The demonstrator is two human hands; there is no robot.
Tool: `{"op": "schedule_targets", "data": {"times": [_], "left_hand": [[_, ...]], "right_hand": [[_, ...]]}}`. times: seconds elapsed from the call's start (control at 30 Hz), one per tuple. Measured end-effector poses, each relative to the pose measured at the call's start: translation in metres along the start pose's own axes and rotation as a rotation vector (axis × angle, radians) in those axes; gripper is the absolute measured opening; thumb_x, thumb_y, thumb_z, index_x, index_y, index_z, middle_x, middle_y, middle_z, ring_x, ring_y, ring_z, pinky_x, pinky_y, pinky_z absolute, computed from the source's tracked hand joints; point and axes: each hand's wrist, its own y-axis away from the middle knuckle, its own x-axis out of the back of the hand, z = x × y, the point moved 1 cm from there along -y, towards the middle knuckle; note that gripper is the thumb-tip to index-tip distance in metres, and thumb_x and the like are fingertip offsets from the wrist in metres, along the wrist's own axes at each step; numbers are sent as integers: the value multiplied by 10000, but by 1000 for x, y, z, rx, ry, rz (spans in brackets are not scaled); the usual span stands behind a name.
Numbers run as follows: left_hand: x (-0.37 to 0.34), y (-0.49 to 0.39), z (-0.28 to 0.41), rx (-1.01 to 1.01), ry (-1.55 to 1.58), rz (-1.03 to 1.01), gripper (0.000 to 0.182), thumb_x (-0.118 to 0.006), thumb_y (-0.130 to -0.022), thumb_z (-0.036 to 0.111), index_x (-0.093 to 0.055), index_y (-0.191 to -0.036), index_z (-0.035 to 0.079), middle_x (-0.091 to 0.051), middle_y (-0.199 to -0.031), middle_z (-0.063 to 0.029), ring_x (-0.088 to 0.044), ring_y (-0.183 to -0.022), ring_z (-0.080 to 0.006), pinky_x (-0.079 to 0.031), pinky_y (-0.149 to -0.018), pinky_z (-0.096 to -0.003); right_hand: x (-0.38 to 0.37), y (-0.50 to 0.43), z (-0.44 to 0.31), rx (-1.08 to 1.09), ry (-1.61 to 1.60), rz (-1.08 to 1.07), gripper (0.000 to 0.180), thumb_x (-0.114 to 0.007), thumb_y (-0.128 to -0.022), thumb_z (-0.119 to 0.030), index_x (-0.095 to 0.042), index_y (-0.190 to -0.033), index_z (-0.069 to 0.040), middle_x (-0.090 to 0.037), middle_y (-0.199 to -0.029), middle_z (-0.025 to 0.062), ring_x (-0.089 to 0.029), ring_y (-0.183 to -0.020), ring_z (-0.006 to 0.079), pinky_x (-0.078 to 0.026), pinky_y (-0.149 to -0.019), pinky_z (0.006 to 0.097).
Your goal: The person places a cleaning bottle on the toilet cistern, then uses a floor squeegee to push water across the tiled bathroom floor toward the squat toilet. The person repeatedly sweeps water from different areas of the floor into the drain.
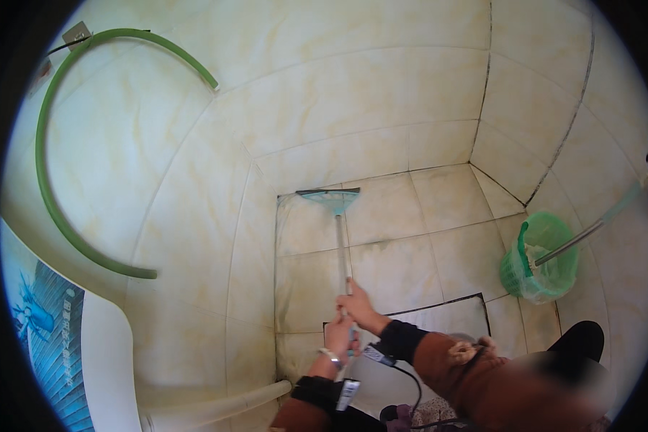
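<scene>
Both hands are closed around the pole of a floor squeegee. My left hand, with a metal bracelet at the wrist, holds the near end of the handle. Just above it, my right hand grips the pole, one finger laid along it. The squeegee's light blue head rests on the floor tiles near the back left corner, its dark rubber blade turned towards the back wall. Dark cuffs and brown sleeves cover both forearms.
At right, a green basket with a plastic liner holds a metal-handled brush. A raised, dark-edged platform lies beneath the arms. A white pipe runs along the lower left. A green hose hangs on the left wall.
</scene>
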Motion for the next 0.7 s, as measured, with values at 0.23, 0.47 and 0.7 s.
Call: {"op": "schedule_targets", "data": {"times": [0.23,0.47,0.7], "left_hand": [[-35,21,-22,-112,139,57,176,-477,-956,359,-458,-999,189,-432,-593,-15,-383,-400,-125,-307,-353,-287],[-26,-18,14,-60,111,-6,196,-451,-955,413,-447,-955,217,-435,-586,-4,-377,-395,-118,-305,-355,-286],[-67,7,-26,-84,93,-90,179,-445,-965,357,-444,-952,178,-435,-579,-11,-389,-384,-128,-314,-339,-298]], "right_hand": [[25,26,-16,-29,-7,-63,762,-559,-759,-8,-224,-1442,47,-608,-740,95,-576,-619,157,-482,-553,283],[13,-27,-22,-43,134,-114,784,-575,-756,-38,-213,-1445,58,-604,-703,88,-554,-581,136,-459,-513,278],[68,33,-27,-27,-84,17,808,-555,-751,13,-163,-1456,57,-599,-700,87,-547,-581,133,-464,-523,274]]}}
